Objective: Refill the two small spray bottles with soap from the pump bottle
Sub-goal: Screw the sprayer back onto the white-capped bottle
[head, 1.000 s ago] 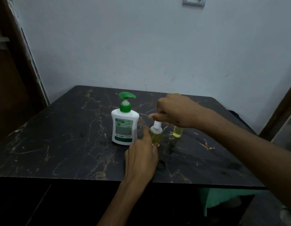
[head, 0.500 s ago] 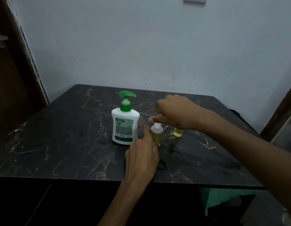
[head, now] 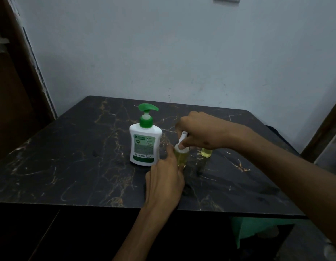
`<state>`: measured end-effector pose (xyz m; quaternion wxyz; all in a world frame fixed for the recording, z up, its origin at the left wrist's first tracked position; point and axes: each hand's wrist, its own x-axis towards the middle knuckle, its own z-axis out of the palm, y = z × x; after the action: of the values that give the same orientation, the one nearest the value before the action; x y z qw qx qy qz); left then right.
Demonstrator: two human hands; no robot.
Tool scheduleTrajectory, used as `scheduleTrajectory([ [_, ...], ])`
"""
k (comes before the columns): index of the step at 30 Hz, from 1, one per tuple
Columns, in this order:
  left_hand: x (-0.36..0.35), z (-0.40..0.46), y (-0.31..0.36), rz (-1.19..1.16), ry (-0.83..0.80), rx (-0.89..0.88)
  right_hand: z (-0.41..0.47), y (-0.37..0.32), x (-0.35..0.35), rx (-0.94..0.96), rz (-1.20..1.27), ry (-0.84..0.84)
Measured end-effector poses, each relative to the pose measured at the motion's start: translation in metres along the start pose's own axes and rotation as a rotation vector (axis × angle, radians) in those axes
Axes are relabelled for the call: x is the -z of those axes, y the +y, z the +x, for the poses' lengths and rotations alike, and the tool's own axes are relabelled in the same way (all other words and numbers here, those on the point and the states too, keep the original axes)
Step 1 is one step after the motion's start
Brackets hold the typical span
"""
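Note:
A white pump bottle (head: 145, 146) with a green pump head stands upright near the middle of the dark marble table (head: 69, 159). Just right of it stands a small spray bottle (head: 181, 157) with yellow-green liquid. My left hand (head: 166, 181) holds its body from the near side. My right hand (head: 199, 131) pinches its white spray top (head: 182, 138), which sits tilted on the neck. A second small bottle (head: 206, 153) with yellow liquid stands behind my right wrist; its top is hidden.
A pale wall rises behind the table. A brown door frame (head: 22, 81) runs down the left side. Something green (head: 257, 228) lies below the table's front right edge.
My right hand has lowered onto the spray top and now grips it lower at the neck; the top looks tilted. My left hand keeps its hold on the bottle.

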<state>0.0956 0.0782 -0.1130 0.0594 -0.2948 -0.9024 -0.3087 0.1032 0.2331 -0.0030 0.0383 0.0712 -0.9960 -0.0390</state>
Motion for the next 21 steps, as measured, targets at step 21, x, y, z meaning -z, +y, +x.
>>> scheduleTrajectory([
  [21,-0.001,-0.001,0.000,-0.040,0.031,-0.073,-0.014,-0.002,-0.009,-0.080,0.180,0.041],
])
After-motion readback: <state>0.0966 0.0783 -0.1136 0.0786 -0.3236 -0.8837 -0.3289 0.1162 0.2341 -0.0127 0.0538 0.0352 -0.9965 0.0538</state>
